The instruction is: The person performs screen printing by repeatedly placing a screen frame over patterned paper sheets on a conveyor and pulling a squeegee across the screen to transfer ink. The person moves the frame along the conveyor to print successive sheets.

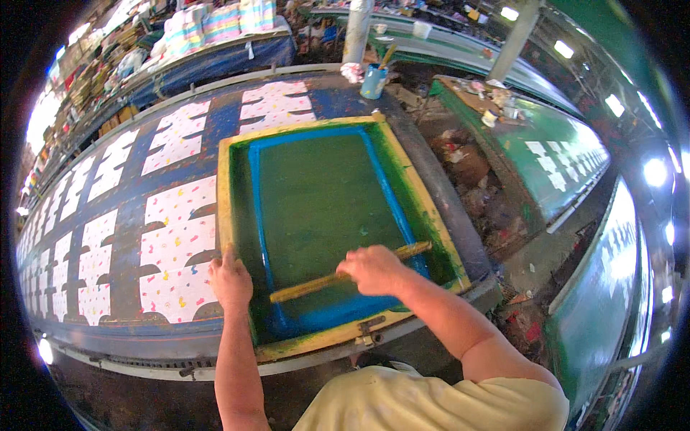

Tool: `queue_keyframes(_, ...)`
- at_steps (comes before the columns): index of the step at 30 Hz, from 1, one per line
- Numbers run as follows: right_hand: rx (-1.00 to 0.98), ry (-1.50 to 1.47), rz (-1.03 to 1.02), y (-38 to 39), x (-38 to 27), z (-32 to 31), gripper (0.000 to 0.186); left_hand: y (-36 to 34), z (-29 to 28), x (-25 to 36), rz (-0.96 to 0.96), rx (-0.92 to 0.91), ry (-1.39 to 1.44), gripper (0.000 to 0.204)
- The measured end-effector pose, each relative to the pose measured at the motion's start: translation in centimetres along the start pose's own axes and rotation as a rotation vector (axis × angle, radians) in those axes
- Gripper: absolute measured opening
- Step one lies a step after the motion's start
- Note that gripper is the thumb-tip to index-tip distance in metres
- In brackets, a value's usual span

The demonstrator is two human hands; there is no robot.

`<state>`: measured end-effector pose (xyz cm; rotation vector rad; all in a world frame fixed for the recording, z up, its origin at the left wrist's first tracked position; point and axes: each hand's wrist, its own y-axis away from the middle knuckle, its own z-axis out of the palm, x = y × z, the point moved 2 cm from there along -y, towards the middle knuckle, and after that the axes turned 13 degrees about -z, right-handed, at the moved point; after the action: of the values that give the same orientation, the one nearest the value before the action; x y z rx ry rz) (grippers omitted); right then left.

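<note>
A printing screen (pixel 309 187) with a yellow frame, dark green mesh and bands of blue ink lies on a long table. My left hand (pixel 230 280) grips the frame's left edge. My right hand (pixel 370 266) is closed around a long yellowish squeegee (pixel 305 289), which lies across the lower part of the mesh at a slant. Rows of white fabric pieces with small colored prints (pixel 172 244) lie flat on the table (pixel 126 230) to the left of the screen.
A blue container with sticks (pixel 372 82) stands beyond the screen beside a white post (pixel 357 32). Green tables (pixel 525 129) with white pieces and small containers stretch along the right. Cluttered debris (pixel 460 161) fills the gap between tables. Stacked fabric (pixel 201 25) sits at the back.
</note>
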<state>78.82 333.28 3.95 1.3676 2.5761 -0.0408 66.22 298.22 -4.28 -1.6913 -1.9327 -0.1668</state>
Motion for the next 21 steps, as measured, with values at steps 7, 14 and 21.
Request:
queue_keyframes(7,0.149,0.071,-0.1,7.2,-6.4,3.0,0.032,0.3,-0.6,0.8,-0.171,0.007,-0.022,0.059)
queue_keyframes(14,0.243,-0.05,-0.192,10.0,-6.1,4.9,0.068,0.1,-0.8,0.7,-0.247,0.006,-0.183,0.048)
queue_keyframes(21,0.555,-0.213,-0.199,17.9,6.4,2.6,0.05,0.0,-0.1,2.0,-0.291,0.015,-0.271,0.052)
